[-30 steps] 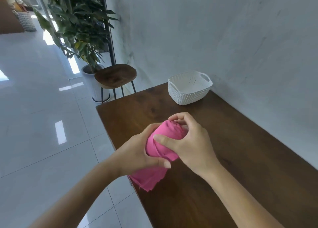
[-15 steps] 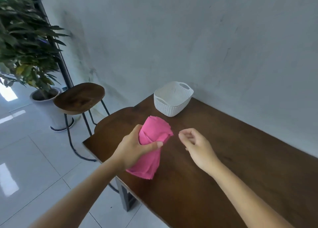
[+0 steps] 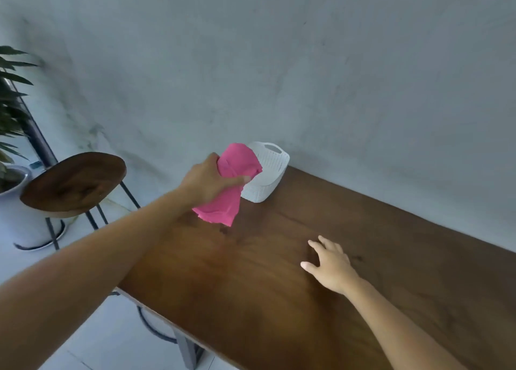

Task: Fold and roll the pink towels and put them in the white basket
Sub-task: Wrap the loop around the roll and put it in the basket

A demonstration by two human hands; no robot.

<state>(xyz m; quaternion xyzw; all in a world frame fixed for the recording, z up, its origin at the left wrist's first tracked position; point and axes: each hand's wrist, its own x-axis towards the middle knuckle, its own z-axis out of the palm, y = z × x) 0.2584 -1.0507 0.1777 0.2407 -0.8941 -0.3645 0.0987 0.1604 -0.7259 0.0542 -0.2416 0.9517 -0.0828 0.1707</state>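
My left hand [image 3: 208,180] grips a rolled pink towel [image 3: 231,180] around its middle and holds it in the air, just in front of and partly over the near-left rim of the white basket [image 3: 269,171]. The towel's loose lower end hangs down toward the tabletop. The basket stands at the far left end of the dark wooden table [image 3: 279,286], against the wall; its inside is mostly hidden by the towel. My right hand [image 3: 329,263] rests flat on the table with fingers spread, holding nothing.
A round wooden stool [image 3: 74,184] on thin metal legs stands left of the table. Behind it is a potted plant [image 3: 11,113] in a white pot. A grey wall runs directly behind the table and basket.
My left hand has carried the rolled towel away from me toward the basket. My right hand let go of the towel and dropped to the tabletop.
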